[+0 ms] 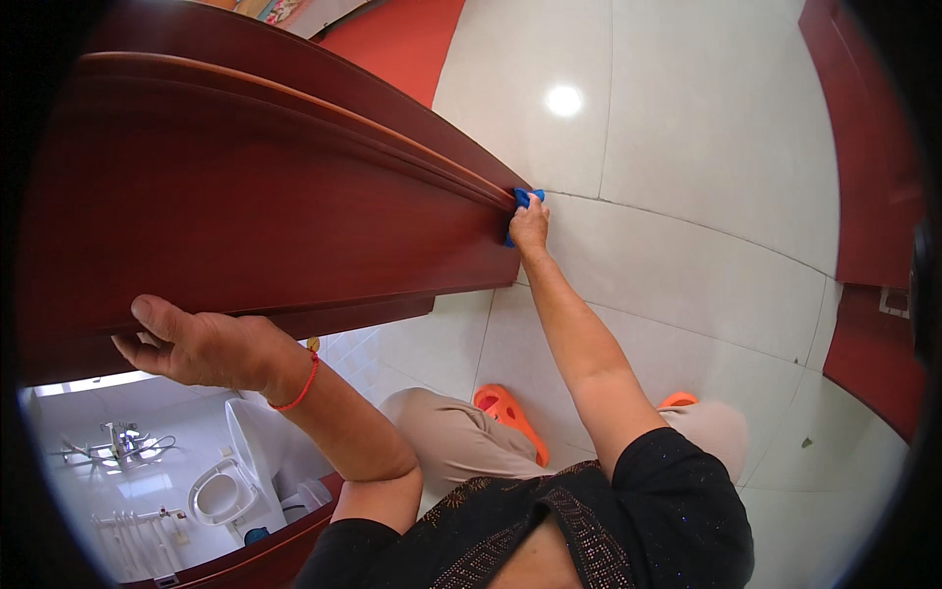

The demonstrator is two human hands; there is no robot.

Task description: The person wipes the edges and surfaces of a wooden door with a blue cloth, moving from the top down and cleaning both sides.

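A dark red wooden door frame (280, 206) with a raised moulding runs from the upper left down to the floor. My right hand (530, 223) presses a bunched blue cloth (524, 197) against the foot of this frame, close to the floor tiles. Part of the cloth is hidden under the fingers. Higher up, my left hand (202, 344) grips the frame's near edge, its thumb on the front face and its fingers curled around the edge. A red cord bracelet circles that wrist.
Pale tiles cover the floor (684, 147), with a red surface (401, 44) beyond the frame. At lower left, a bathroom shows a toilet (221, 501) and wall-mounted shower fittings (118, 445). Another dark red wooden panel (876, 191) stands at right. My feet wear orange clogs (515, 420).
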